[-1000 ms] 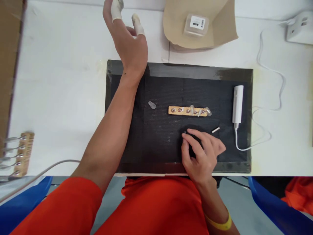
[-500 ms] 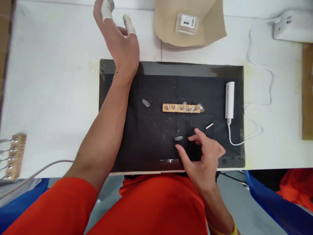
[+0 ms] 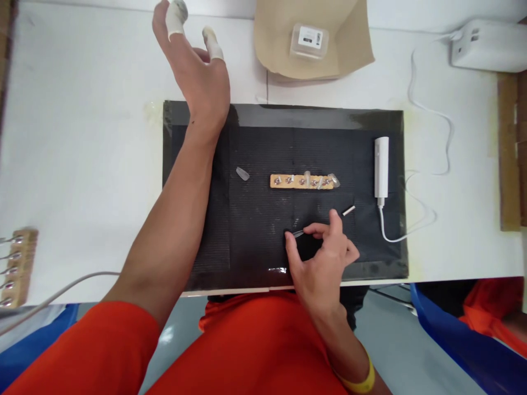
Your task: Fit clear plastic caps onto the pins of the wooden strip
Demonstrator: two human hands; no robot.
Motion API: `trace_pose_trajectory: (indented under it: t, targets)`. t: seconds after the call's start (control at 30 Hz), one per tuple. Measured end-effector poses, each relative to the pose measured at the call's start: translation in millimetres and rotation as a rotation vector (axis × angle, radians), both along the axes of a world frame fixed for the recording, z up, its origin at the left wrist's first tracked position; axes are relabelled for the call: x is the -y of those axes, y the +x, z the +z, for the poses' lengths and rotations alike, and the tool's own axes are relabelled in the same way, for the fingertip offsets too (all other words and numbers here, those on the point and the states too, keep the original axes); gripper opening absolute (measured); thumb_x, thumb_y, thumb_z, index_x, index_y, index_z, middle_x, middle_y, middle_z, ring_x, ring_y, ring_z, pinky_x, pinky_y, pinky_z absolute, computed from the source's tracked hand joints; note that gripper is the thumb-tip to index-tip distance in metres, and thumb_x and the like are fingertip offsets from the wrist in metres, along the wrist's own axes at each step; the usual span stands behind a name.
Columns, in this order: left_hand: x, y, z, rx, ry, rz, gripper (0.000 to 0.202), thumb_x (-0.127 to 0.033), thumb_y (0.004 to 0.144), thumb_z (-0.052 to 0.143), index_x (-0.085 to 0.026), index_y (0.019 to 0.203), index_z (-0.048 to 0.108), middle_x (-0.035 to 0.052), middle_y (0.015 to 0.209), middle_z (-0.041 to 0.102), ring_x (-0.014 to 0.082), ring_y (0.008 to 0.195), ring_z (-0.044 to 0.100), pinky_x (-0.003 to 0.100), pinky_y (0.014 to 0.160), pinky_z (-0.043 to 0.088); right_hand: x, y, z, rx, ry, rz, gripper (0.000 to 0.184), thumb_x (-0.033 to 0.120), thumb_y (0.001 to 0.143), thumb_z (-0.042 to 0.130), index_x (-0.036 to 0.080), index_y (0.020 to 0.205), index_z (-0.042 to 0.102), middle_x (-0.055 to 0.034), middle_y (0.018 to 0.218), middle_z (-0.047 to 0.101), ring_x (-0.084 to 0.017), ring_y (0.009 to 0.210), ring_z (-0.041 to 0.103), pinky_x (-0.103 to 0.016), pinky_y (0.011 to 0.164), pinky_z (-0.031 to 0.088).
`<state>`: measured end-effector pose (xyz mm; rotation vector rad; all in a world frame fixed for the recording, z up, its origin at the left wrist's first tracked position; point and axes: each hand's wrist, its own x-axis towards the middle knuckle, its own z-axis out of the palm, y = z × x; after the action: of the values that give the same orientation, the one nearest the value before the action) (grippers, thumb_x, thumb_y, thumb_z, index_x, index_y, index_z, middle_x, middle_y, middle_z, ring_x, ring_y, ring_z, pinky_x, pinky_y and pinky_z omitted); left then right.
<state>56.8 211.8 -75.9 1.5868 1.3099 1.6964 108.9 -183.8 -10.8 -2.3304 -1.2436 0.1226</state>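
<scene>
My right hand point(image 3: 319, 260) is above the lower part of the black mat point(image 3: 255, 219). Its thumb and a finger close on the two ends of a small clear false nail point(image 3: 298, 234). My left hand point(image 3: 197, 71) reaches past the mat's upper left edge, thumb and index finger apart, both in pale finger covers; I see nothing between them. Mid-mat lies a narrow wooden strip point(image 3: 282, 185) with metal studs and several clear pieces on it. Another clear false nail point(image 3: 242, 174) lies to its left. Beside my right index finger is a short pale stick point(image 3: 348, 210).
On the mat's right side lies a white corded device point(image 3: 381, 167). A brown paper tray point(image 3: 272, 44) at the back holds a clear plastic box point(image 3: 309, 41). A white power box point(image 3: 489, 46) stands at upper right. Another studded wooden strip point(image 3: 25, 269) sits at far left.
My right hand has moved left, and its thumb and finger have closed on the clear false nail. The left hand stays in much the same place; the whole view has shifted slightly.
</scene>
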Motion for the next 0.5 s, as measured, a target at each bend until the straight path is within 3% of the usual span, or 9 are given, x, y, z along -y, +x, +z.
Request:
trace_pose_trajectory:
  t: [0.1, 0.23, 0.37, 0.5]
  targets:
    - [-6.0, -3.1, -8.9, -0.118, 0.071, -0.074, 0.042, 0.008, 0.104, 0.049, -0.022, 0.128, 0.034, 0.017, 0.153, 0.032, 0.0153, 0.138, 0.052, 0.031, 0.078, 0.054, 7.9, 3.2, -1.5, 0.0, 0.009, 0.02, 0.073, 0.037, 0.095, 0.068, 0.018, 0.156, 0.032, -0.0036, 0.101, 0.073, -0.024, 0.094, 0.066, -0.043, 0.096, 0.035]
    - [-13.8, -5.7, -20.9, -0.136, 0.134, -0.098, 0.043, 0.002, 0.105, 0.049, -0.028, 0.129, 0.032, 0.0137, 0.151, 0.029, 0.0174, 0.143, 0.046, 0.033, 0.081, 0.053, 24.1, 9.2, -5.4, 0.068, 0.009, 0.051, 0.067, 0.035, 0.096, 0.066, 0.017, 0.153, 0.036, -0.0053, 0.101, 0.075, -0.025, 0.096, 0.064, -0.043, 0.095, 0.035]
    - [-23.1, -5.7, -30.1, -0.179, 0.169, -0.08, 0.039, -0.001, 0.107, 0.042, -0.029, 0.13, 0.027, 0.0121, 0.151, 0.023, 0.0191, 0.149, 0.041, 0.032, 0.08, 0.053, 37.7, 14.9, -6.4, 0.182, -0.012, 0.12, 0.047, 0.03, 0.098, 0.064, 0.018, 0.142, 0.05, -0.0073, 0.103, 0.074, -0.025, 0.097, 0.063, -0.042, 0.094, 0.036]
    - [-21.9, -7.6, -26.5, -0.184, 0.134, -0.105, 0.039, -0.002, 0.106, 0.044, -0.029, 0.129, 0.027, 0.0137, 0.152, 0.025, 0.0206, 0.153, 0.038, 0.034, 0.078, 0.053, 45.0, 19.6, -5.2, 0.271, -0.02, 0.174, 0.033, 0.032, 0.098, 0.065, 0.023, 0.13, 0.061, -0.0089, 0.108, 0.072, -0.026, 0.099, 0.062, -0.042, 0.093, 0.037]
